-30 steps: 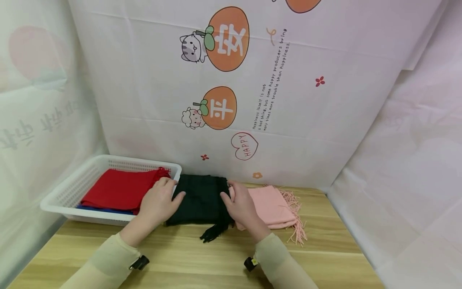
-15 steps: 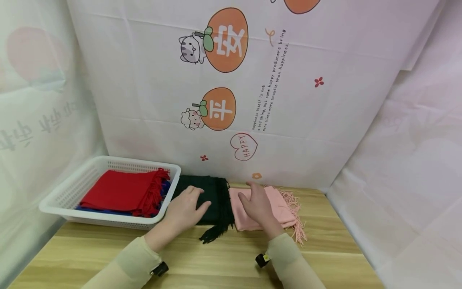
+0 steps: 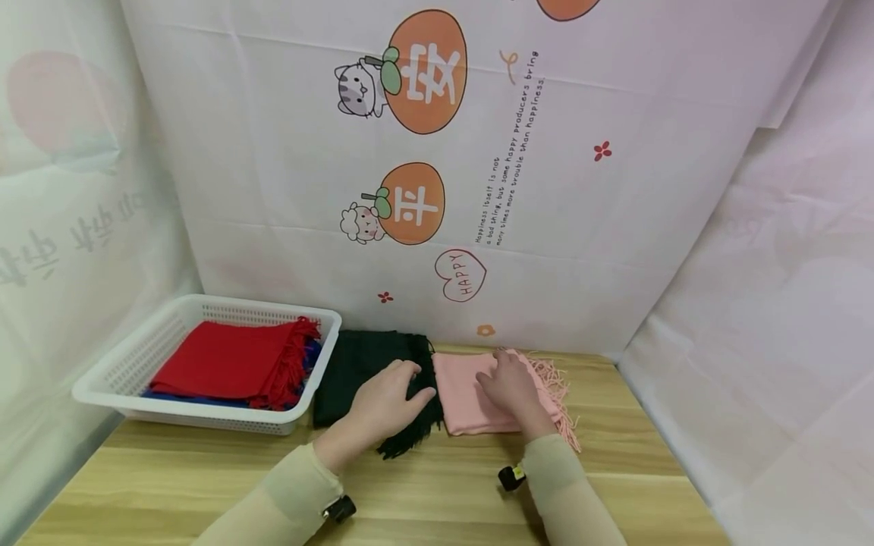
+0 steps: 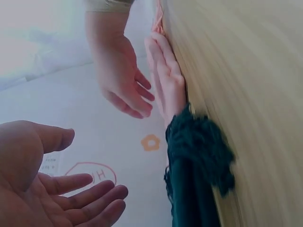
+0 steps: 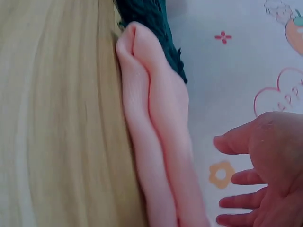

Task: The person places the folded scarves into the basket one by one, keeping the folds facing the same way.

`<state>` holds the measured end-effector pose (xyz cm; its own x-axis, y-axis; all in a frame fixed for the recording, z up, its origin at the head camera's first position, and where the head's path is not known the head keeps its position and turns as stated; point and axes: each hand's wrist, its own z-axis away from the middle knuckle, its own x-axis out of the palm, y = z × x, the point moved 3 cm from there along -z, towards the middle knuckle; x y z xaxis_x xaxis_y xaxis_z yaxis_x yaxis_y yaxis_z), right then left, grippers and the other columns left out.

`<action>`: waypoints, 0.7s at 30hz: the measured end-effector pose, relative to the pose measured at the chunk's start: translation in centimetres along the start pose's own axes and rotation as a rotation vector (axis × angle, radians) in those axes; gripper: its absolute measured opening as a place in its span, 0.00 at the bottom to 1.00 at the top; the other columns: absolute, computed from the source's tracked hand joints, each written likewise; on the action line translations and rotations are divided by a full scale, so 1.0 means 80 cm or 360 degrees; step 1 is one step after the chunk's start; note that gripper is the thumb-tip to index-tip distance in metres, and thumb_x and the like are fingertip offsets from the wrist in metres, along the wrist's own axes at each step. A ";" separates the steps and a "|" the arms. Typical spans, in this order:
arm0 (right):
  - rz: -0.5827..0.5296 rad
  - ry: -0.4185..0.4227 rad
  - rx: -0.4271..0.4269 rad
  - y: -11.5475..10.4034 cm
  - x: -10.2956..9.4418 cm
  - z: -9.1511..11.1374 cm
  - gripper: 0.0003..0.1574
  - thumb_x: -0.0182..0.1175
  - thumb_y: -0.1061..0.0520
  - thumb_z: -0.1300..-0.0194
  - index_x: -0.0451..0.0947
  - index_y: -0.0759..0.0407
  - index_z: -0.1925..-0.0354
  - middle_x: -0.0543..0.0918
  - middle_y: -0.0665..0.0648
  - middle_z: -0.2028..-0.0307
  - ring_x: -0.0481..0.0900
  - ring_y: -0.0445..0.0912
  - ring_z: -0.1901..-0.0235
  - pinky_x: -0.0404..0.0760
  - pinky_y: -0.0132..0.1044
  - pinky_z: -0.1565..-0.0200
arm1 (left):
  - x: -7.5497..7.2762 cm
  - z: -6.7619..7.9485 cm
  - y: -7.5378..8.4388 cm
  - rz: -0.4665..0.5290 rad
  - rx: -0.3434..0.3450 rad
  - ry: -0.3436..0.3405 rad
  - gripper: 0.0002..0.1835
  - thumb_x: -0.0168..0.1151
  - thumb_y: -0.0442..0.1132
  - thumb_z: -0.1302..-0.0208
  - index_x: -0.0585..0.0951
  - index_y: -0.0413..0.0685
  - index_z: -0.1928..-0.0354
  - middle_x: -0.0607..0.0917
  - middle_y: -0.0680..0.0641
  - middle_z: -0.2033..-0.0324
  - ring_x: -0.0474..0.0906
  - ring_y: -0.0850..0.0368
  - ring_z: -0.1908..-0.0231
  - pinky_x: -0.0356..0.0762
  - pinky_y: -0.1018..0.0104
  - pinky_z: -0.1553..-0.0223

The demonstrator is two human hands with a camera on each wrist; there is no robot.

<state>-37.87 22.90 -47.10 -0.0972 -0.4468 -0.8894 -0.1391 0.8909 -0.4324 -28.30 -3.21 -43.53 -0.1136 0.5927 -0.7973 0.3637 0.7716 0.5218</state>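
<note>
My left hand (image 3: pixel 384 402) hovers over the dark green scarf (image 3: pixel 351 371), fingers spread and holding nothing; the left wrist view shows its palm raised beside the scarf's fringe (image 4: pixel 199 146). My right hand (image 3: pixel 514 383) is over the pink scarf (image 3: pixel 467 383), with relaxed fingers and a gap between hand and cloth in the right wrist view. That scarf lies folded in layers (image 5: pixel 158 127), its pink fringe (image 3: pixel 556 383) to the right. Part of the green scarf is hidden behind my left hand.
On the left stands a white plastic basket (image 3: pixel 109 390) with a folded red scarf (image 3: pixel 221 360) lying on a blue one (image 3: pixel 198 400). Wood-grain table (image 3: pixel 423 493) runs under everything. A printed white cloth (image 3: pixel 546 303) hangs right behind the scarves.
Both hands have moved right. The left hand has left the red scarf's fringe by the basket and come over the green scarf; the right has gone from the green scarf's edge to the pink one.
</note>
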 end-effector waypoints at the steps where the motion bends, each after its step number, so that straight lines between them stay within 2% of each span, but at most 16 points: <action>1: 0.0009 0.0007 -0.0001 0.003 -0.001 -0.001 0.42 0.65 0.47 0.20 0.69 0.73 0.23 0.75 0.77 0.29 0.74 0.73 0.30 0.73 0.68 0.29 | 0.003 -0.002 0.002 0.0009 0.0003 -0.0010 0.26 0.68 0.56 0.20 0.84 0.44 0.34 0.87 0.45 0.42 0.87 0.50 0.47 0.87 0.48 0.48; 8: 0.0077 0.0017 0.0012 0.021 -0.005 -0.004 0.38 0.64 0.48 0.21 0.72 0.75 0.28 0.82 0.75 0.36 0.78 0.71 0.34 0.75 0.66 0.31 | 0.026 -0.012 0.011 0.0064 -0.0009 -0.0126 0.27 0.69 0.55 0.21 0.83 0.42 0.34 0.86 0.45 0.45 0.86 0.49 0.49 0.87 0.49 0.50; 14: 0.0077 0.0005 0.0036 0.031 -0.010 -0.001 0.40 0.63 0.49 0.20 0.70 0.77 0.26 0.81 0.76 0.35 0.75 0.73 0.31 0.72 0.68 0.29 | 0.041 -0.018 0.012 0.0157 -0.0021 -0.0191 0.27 0.70 0.55 0.22 0.83 0.41 0.36 0.86 0.43 0.48 0.84 0.51 0.53 0.85 0.49 0.52; 21: 0.0074 -0.0031 0.0113 0.037 -0.012 0.001 0.43 0.63 0.48 0.21 0.68 0.78 0.24 0.77 0.79 0.32 0.72 0.76 0.29 0.71 0.69 0.28 | 0.057 -0.026 0.012 0.0271 -0.0005 -0.0284 0.29 0.69 0.55 0.22 0.83 0.38 0.36 0.86 0.44 0.50 0.81 0.54 0.56 0.83 0.50 0.48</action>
<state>-38.14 25.97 -47.52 -0.0825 -0.4036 -0.9112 -0.0644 0.9146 -0.3993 -30.38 0.69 -46.03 0.1143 0.6646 -0.7384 0.3610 0.6647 0.6541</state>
